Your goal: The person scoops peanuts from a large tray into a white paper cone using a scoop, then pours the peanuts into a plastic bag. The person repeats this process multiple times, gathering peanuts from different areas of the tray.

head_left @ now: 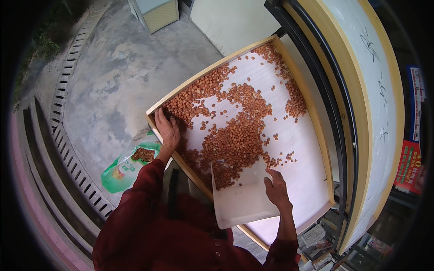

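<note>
Many red-skinned peanuts [234, 135] lie spread over a white-bottomed tray with a wooden rim [320, 135]. At the tray's left corner, my left hand [168, 130] rests against the peanuts beside the rim, its thumb and fingers somewhat apart. A whitish plastic container [244, 203] lies tilted on the near part of the tray, its open side towards the heap, with peanuts inside its left edge. My right hand [276, 186] is at the container's right side, thumb and forefinger near its edge; whether it grips the edge is not clear.
Below the tray's left corner, a green and white plastic bag [127, 169] stands open with small reddish-brown contents. A large board with a wooden frame [359, 101] rises close on the right. Boxes and packets [313, 235] lie at the lower right. A slotted drain [66, 78] crosses the concrete floor [112, 81].
</note>
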`<state>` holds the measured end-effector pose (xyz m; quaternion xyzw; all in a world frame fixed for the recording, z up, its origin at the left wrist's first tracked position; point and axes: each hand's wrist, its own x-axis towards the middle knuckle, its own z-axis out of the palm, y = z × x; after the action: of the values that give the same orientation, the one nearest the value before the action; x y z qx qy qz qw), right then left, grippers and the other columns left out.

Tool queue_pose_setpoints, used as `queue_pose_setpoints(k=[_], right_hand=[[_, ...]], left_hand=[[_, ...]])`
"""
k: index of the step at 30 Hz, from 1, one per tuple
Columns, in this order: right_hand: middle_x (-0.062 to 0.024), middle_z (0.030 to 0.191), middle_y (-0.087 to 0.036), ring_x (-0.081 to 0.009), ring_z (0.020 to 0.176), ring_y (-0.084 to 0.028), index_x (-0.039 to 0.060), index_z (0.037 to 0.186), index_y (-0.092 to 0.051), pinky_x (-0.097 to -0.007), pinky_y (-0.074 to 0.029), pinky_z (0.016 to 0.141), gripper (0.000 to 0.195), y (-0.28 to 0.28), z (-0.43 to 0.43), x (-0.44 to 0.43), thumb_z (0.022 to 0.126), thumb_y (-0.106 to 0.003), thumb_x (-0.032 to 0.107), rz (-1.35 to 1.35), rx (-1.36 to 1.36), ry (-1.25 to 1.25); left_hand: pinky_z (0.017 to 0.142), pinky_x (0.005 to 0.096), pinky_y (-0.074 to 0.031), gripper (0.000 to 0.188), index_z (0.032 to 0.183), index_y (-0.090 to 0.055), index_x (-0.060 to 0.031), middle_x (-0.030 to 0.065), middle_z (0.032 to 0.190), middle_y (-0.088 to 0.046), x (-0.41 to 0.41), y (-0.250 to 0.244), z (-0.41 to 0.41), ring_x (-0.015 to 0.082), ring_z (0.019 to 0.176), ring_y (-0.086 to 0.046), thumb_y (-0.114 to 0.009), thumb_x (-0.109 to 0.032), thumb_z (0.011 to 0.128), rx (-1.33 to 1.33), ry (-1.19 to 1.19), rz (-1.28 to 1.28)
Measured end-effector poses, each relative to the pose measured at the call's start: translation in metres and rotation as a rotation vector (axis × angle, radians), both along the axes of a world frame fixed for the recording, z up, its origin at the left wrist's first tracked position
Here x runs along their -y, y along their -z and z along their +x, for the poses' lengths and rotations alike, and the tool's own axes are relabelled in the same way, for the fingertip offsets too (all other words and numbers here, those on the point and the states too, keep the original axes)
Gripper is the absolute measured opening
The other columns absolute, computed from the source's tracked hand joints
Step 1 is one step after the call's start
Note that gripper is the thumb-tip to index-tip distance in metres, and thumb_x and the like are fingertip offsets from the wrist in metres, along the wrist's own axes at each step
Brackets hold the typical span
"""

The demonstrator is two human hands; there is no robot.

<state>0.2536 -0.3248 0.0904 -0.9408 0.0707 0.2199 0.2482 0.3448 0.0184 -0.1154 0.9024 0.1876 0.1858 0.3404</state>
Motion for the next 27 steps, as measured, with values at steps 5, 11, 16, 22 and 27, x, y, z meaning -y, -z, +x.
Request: queue_pose_setpoints(k=[5,11,16,22,27], right_hand=[[-0.0206,0.106,-0.05,-0.0371,0.101,-0.046,0.0,0.107,-0.047,-0.0436,-0.037,0.086,0.029,0.04,0.056,0.003,0.078,-0.05,0.007,-0.056,0.227,-0.099],[-0.0194,0.106,-0.051,-0.0345,0.101,-0.047,0.0001,0.108,-0.047,-0.0435,-0.036,0.086,0.033,0.093,0.128,-0.017,0.075,-0.047,0.002,0.051,0.47,-0.225],[-0.0168,0.108,-0.051,-0.0325,0.103,-0.046,0.0012,0.109,-0.048,-0.0424,-0.035,0.088,0.034,0.115,0.165,-0.048,0.075,-0.047,0.003,0.155,0.605,-0.245],[-0.0184,0.109,-0.05,-0.0336,0.102,-0.046,0.0001,0.107,-0.05,-0.0421,-0.033,0.089,0.03,0.127,0.227,-0.083,0.077,-0.047,0.005,0.194,0.68,-0.168],[-0.0194,0.107,-0.05,-0.0355,0.099,-0.046,-0.0004,0.107,-0.049,-0.0434,-0.035,0.086,0.03,0.151,0.283,-0.116,0.078,-0.046,0.005,0.187,0.783,-0.166]], left_hand=[[0.097,0.0431,-0.026,0.053,0.124,-0.03,0.0028,0.0249,0.123,-0.034,0.009,0.002,0.013,0.0381,0.114,-0.033,-0.05,-0.009,0.076,-0.057,-0.117,0.055],[0.093,0.0422,-0.029,0.037,0.114,-0.044,-0.0024,0.0187,0.113,-0.044,0.0,0.016,0.029,0.0346,0.108,-0.039,-0.049,-0.014,0.08,-0.161,-0.155,0.034],[0.09,0.0408,-0.031,0.034,0.111,-0.048,-0.0023,0.0186,0.105,-0.047,0.022,0.015,0.044,0.0336,0.101,-0.041,-0.048,-0.012,0.079,-0.022,-0.174,0.034],[0.094,0.0397,-0.028,0.041,0.119,-0.041,-0.0032,0.0193,0.119,-0.039,0.043,-0.014,0.044,0.0333,0.109,-0.037,-0.045,-0.009,0.079,-0.036,-0.139,-0.109],[0.1,0.0407,-0.022,0.042,0.121,-0.038,0.0002,0.0197,0.123,-0.037,0.035,0.0,0.037,0.0355,0.115,-0.033,-0.042,-0.007,0.08,0.012,-0.206,-0.152]])
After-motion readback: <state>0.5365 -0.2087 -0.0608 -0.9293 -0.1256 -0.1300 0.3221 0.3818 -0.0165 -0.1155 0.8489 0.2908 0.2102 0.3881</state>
